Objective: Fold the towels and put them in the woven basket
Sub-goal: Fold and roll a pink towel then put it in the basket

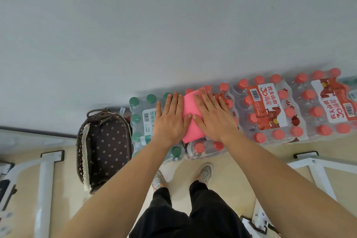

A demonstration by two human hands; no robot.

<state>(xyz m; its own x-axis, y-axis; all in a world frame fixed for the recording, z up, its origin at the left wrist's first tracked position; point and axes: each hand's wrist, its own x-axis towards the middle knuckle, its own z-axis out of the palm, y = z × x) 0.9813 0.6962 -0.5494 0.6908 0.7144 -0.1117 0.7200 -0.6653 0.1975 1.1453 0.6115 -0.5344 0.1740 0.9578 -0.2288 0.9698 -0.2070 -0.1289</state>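
On bottle packs (266, 110), folded pink towel (190, 121); both hands (193, 118) flat

Looks like a storeroom or back room, not somebody's home. Shrink-wrapped water packs (270, 110), red caps and one green-capped pack (144, 120), sit in a row along a bare grey wall (173, 25), barcodes showing. White metal frame legs (45, 179) with bolted foot plates stand either side on a plain beige floor (241, 160).

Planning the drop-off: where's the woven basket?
Head view, lower left: the woven basket sits on the floor beside the green-capped bottle pack, left of the left hand.
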